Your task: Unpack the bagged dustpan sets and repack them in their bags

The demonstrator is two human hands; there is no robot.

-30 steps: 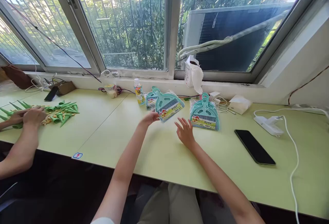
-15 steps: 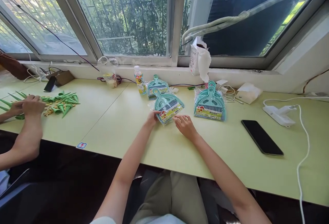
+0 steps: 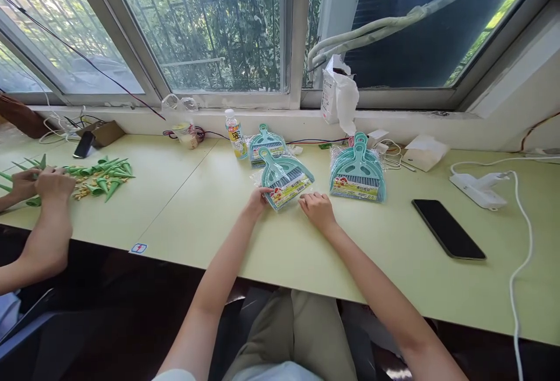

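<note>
A turquoise dustpan-and-brush set [image 3: 284,178] in clear plastic, with a yellow printed label, lies tilted on the table in front of me. My left hand [image 3: 258,200] grips its lower left edge, thumb on top. Just off its lower right corner is my right hand [image 3: 318,210], fingers curled and together; what is under the fingertips, if anything, is hidden. Behind the held set lies another wrapped dustpan set [image 3: 266,144]. To the right sits a stack of wrapped dustpan sets [image 3: 359,171], handles pointing to the window.
A drink bottle [image 3: 236,135] stands at the back, left of the sets. On the right lie a black phone [image 3: 448,229] and a white power strip [image 3: 479,189] with its cable. At far left, another person's hands [image 3: 46,185] work beside green cones [image 3: 105,178].
My right hand has drawn slightly right, away from the package's lower edge, and its fingers are more curled. My left hand keeps its grip on the dustpan set. The view has shifted slightly.
</note>
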